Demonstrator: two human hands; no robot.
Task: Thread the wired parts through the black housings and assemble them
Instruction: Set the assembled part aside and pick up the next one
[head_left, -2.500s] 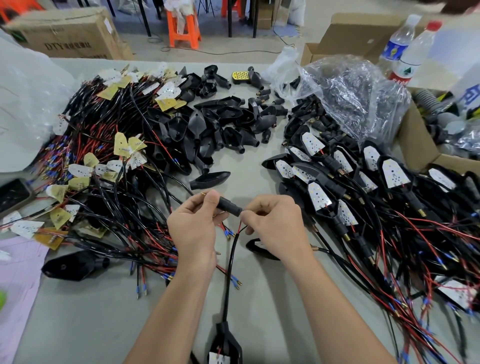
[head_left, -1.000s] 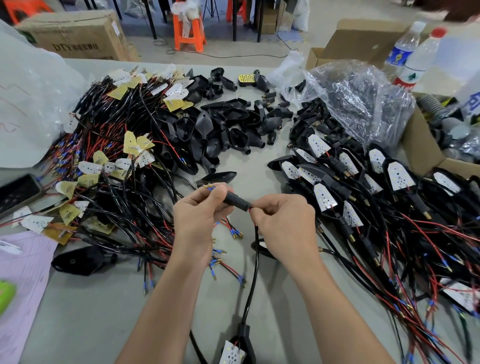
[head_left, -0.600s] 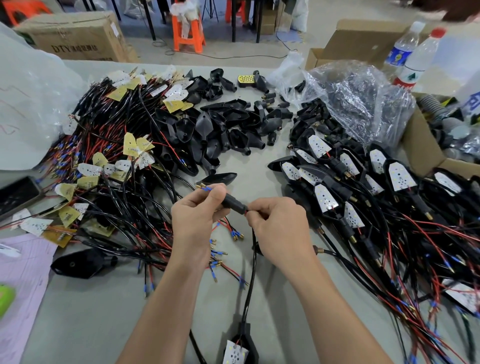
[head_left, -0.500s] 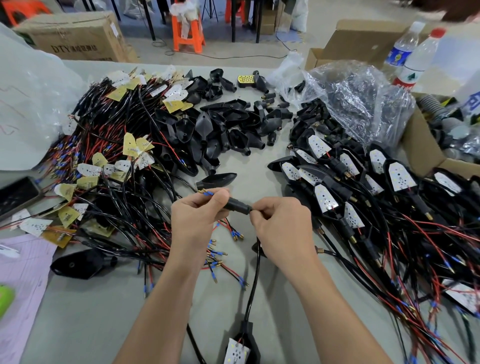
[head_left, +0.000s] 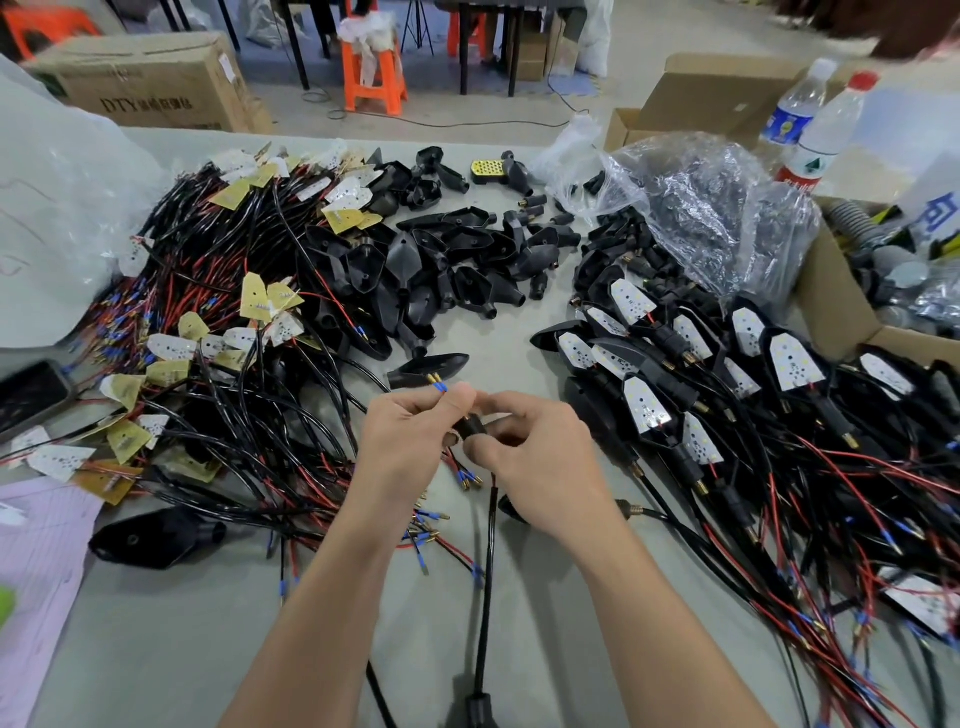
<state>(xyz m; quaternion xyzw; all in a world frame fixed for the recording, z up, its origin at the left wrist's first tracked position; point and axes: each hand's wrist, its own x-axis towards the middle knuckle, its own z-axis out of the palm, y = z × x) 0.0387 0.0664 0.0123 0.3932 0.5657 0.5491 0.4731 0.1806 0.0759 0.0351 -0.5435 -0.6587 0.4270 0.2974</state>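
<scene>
Two hands: the left hand (head_left: 410, 447) and right hand (head_left: 543, 467) meet over the near middle of the table (head_left: 156, 649), fingertips almost touching.
Left hand: thumb and forefinger pinch the wire ends (head_left: 439, 386), and blue-and-brass tips poke out above them.
Right hand: fingers curl round a small black sleeve (head_left: 471, 429), which sits between the two hands.
Cable (head_left: 487, 571): black, it hangs from the sleeve toward the near edge and ends in a black part (head_left: 480, 709) cut off by the frame.
Loose wires (head_left: 218, 395): a big tangle of red and black leads with white and yellow boards, left of the hands.
Empty shells (head_left: 447, 260): a black heap in the far middle; one shell (head_left: 428, 366) lies just beyond the left hand.
Finished pieces (head_left: 675, 364): black shells with white boards inside, heaped on the right.
Plastic bag (head_left: 717, 218): clear and crumpled, behind the finished pieces.
Bottles (head_left: 815, 140): two at the far right, near a cardboard box (head_left: 831, 301).
</scene>
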